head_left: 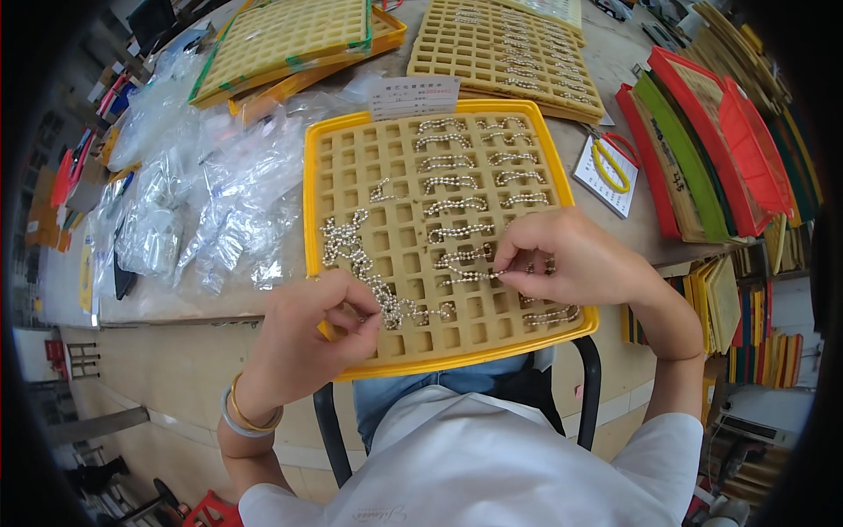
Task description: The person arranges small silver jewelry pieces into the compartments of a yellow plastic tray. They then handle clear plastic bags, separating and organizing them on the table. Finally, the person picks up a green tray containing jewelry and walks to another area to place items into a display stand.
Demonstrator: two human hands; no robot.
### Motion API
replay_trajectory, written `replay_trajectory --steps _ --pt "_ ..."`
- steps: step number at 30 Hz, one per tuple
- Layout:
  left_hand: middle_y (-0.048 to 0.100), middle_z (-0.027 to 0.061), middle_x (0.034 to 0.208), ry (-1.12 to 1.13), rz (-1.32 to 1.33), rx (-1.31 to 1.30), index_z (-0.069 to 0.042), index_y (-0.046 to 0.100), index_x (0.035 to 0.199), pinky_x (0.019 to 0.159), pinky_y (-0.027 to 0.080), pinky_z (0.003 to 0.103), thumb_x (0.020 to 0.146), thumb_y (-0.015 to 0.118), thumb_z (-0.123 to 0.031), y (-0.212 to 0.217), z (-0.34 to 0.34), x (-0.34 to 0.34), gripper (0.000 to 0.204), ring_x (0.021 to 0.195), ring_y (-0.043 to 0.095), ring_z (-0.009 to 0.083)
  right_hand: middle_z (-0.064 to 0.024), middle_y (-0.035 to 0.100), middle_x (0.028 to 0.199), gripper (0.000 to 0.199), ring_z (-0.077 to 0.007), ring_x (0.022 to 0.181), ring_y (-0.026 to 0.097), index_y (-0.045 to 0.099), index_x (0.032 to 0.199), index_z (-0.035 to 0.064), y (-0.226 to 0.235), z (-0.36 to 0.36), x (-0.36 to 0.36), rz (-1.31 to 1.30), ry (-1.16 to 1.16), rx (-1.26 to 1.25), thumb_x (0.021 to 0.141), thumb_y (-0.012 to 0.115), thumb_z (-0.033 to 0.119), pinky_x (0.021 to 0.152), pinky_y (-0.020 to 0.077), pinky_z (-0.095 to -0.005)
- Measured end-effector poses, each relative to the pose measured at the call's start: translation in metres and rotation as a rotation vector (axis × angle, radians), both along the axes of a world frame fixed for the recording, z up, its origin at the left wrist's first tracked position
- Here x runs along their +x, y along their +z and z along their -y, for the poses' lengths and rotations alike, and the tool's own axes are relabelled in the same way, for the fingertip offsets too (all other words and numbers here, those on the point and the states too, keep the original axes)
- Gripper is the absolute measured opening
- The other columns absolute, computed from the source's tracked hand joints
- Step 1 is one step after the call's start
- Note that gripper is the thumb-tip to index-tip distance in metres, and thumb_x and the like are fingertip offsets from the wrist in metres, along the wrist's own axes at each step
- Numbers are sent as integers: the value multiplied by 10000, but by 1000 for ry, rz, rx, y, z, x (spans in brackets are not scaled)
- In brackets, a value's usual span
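Note:
A yellow-rimmed tray (309,211) with a tan grid of square pockets rests in front of me, partly over the table edge. My right hand (566,259) pinches the end of a silver bead chain (472,277) stretched over the pockets right of the middle. Several more bead chains (455,205) lie in short doubled rows up the tray's right half. On the left side is a tangled pile of bead chains (356,255). By the pile's near end, my left hand (320,325) is closed with thumb and fingers together; what they hold, if anything, is hidden.
Crumpled clear plastic bags (211,193) cover the table at left. Stacked grid trays (285,44) stand at the back left, and another grid tray (509,53) with chains at the back right. Yellow-handled scissors (610,167) lie on a notepad (606,195). Red trays (654,167) stand at right.

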State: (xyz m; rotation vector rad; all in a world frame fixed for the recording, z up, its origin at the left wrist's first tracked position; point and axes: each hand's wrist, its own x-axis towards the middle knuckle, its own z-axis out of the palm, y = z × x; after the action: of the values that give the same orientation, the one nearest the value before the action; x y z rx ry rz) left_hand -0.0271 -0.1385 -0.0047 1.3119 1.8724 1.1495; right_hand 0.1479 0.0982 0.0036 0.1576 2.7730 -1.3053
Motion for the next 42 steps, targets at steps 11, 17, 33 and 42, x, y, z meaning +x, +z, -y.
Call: replay_trajectory --steps 11,17,33,42 --pt "611 62 747 -65 -76 52 3 591 835 537 490 218 774 675 37 -7 -15 4 109 621 659 121 -122 603 825 117 -305 846 598 656 857 24 -4 3 -4 -198 76 259 786 652 117 754 490 -393" --pt "608 62 757 -93 -106 51 -4 591 847 536 484 224 771 683 32 -6 -15 4 124 612 652 125 -109 614 789 125 -307 851 601 671 876 41 -13 20 -24 -197 143 340 791 634 126 735 490 -406" --pt "611 67 765 -93 -115 63 -9 603 856 541 482 223 765 677 46 -9 -16 5 129 621 657 132 -91 578 878 113 -269 917 568 676 880 49 -14 23 -18 -255 198 292 792 644 112 758 482 -376" --pt "622 71 795 -88 -108 85 0 615 869 575 500 219 772 671 67 -7 -17 6 131 649 657 135 -105 606 789 85 -289 827 600 666 837 43 1 -4 1 -159 113 270 774 657 100 742 485 -389"
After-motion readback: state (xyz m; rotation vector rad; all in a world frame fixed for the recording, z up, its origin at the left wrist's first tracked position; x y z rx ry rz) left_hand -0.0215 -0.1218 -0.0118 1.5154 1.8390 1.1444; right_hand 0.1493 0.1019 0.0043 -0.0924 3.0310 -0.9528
